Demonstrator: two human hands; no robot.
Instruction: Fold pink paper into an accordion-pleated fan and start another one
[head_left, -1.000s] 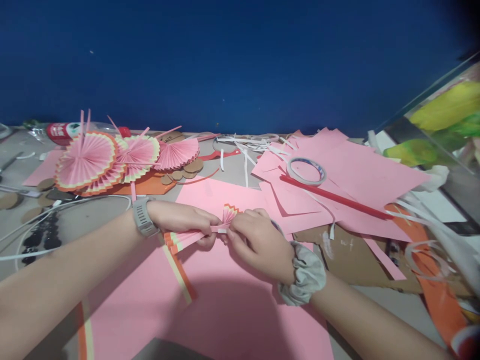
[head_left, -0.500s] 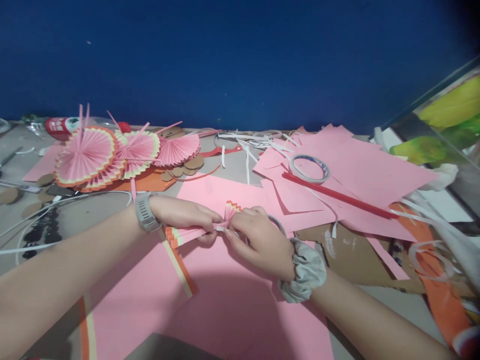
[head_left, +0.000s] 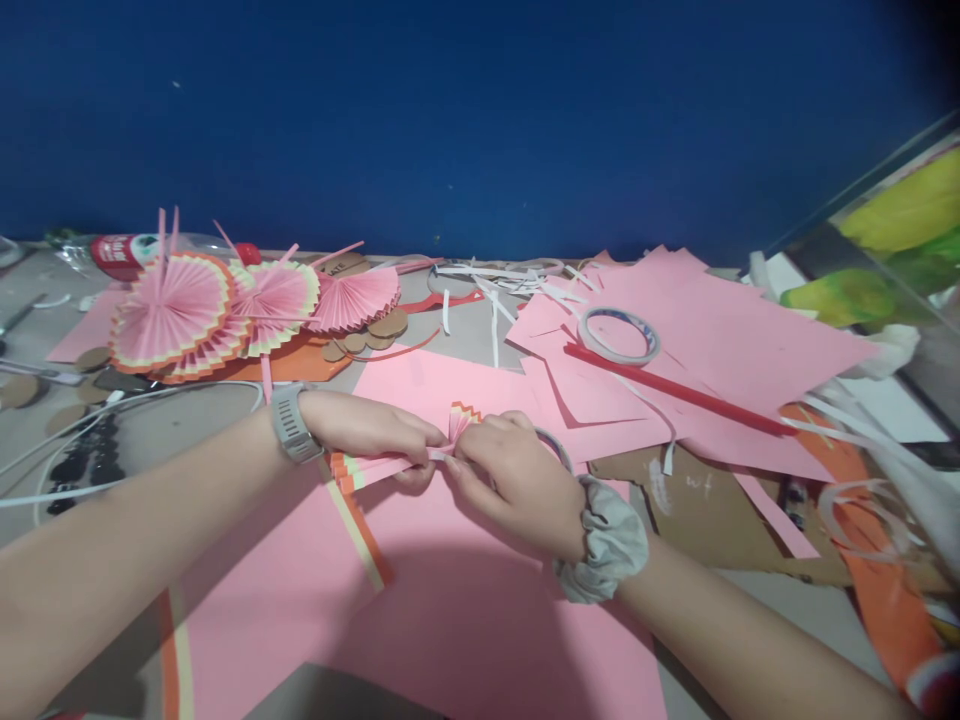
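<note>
Between my hands is a pleated pink paper strip [head_left: 375, 473] with orange and pale yellow edges, pinched at its middle. My left hand [head_left: 394, 440] is closed round its left part, where the striped end sticks out. Thumb and fingers of my right hand [head_left: 506, 470] press on the pleats close to my left fingertips; a small pale strip shows at that spot. The far pleats fan out a little above the fingers. A roll of tape [head_left: 556, 447] lies partly hidden behind my right hand. Under both hands are large pink paper sheets [head_left: 465, 620].
Several finished pleated paper fans [head_left: 172, 315] lie at the back left by a plastic bottle [head_left: 124, 255]. On the right, pink sheets [head_left: 735, 330] carry another tape roll [head_left: 619, 337] and a red stick [head_left: 675, 390]. Cardboard [head_left: 712, 510] lies below them; white strips [head_left: 495, 285] are scattered behind.
My right fingertips have shifted slightly over the pale strip at the pinched middle, so less of it shows white. Otherwise hands and paper stay in place.
</note>
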